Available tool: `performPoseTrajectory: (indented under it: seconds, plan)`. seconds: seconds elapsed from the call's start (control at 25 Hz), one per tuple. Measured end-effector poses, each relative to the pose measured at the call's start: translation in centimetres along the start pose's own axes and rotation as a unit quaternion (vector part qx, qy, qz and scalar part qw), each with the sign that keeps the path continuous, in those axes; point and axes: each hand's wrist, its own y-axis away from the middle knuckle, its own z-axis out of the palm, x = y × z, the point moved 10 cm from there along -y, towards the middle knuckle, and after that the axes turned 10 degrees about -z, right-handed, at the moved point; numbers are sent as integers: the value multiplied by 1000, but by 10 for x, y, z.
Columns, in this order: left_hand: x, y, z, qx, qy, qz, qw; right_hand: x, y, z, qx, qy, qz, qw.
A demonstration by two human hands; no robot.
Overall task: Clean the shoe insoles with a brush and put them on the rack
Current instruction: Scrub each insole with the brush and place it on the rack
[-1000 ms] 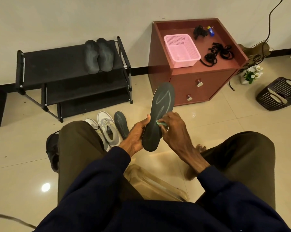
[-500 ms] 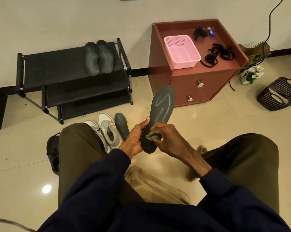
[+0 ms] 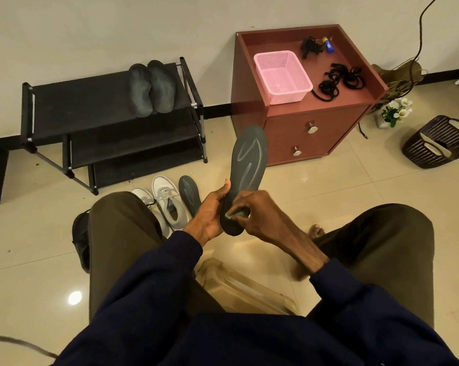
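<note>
A dark grey insole stands almost upright between my knees. My left hand grips its lower left edge, thumb on the front. My right hand holds a small pale green brush pressed against the insole's heel end; the brush is mostly hidden by my fingers. A second grey insole lies on the floor beside a pair of white and grey sneakers. Two dark insoles lie side by side on the top shelf of the black shoe rack.
A red-brown cabinet stands right of the rack, bearing a pink basket and black laces. A dark woven basket lies at the far right. A black shoe sits by my left knee, a clear plastic stool beneath me.
My right hand with the brush has slid down the insole toward its heel end. The insole stays held upright in my left hand.
</note>
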Motion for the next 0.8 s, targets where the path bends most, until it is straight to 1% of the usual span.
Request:
performPoseTrajectory:
  seconds: [0.08, 0.12, 0.16, 0.2, 0.24, 0.28, 0.32, 0.36, 0.4, 0.44, 0.48, 0.52, 0.56, 0.6, 0.68, 0.72, 0.76, 0.8]
  plan:
    - [4, 3, 5, 0, 0, 12, 1000, 21, 3, -23, 80, 100, 35, 991]
    - [4, 2, 6, -3, 3, 12, 1000, 23, 5, -30, 104, 122, 50, 986]
    - [4, 2, 3, 11, -2, 13, 1000, 18, 5, -28, 110, 120, 39, 986]
    - [5, 2, 0, 17, 3, 15, 1000, 7, 4, -17, 78, 81, 17, 993]
    - [3, 2, 1, 14, 1, 6, 1000, -5, 4, -3, 30, 20, -2, 999]
    - [1, 1, 1, 6, 3, 0, 1000, -12, 5, 6, -19, -32, -4, 999]
    - [1, 3, 3, 3, 4, 0, 1000, -10, 5, 8, -47, -68, 1, 997]
    - [2, 4, 3, 1, 5, 3, 1000, -1, 4, 3, -44, -60, 9, 997]
    - [3, 5, 6, -1, 3, 8, 1000, 12, 2, -9, -6, -21, 24, 999]
    - [4, 6, 10, -7, 4, 9, 1000, 22, 1, -25, 47, 49, 36, 997]
    - [4, 8, 15, -15, 7, 8, 1000, 28, 3, -39, 96, 120, 51, 987]
    - [5, 8, 15, -13, 8, 10, 1000, 27, 5, -46, 127, 148, 59, 979]
    - [6, 9, 14, -2, 1, 11, 1000, 20, 5, -42, 135, 139, 43, 980]
    - [8, 9, 13, -1, -3, 11, 1000, 8, 3, -30, 108, 94, 16, 990]
    - [6, 5, 12, -17, -7, 2, 1000, -14, 1, -3, 11, -12, -28, 999]
    - [6, 6, 14, -24, -11, -1, 1000, -15, 0, -1, -5, -30, -37, 999]
    - [6, 7, 16, -29, -12, 1, 1000, -8, -3, -10, 18, -10, -33, 999]
    - [6, 8, 16, -28, -17, 3, 999, 5, -4, -25, 71, 32, -17, 997]
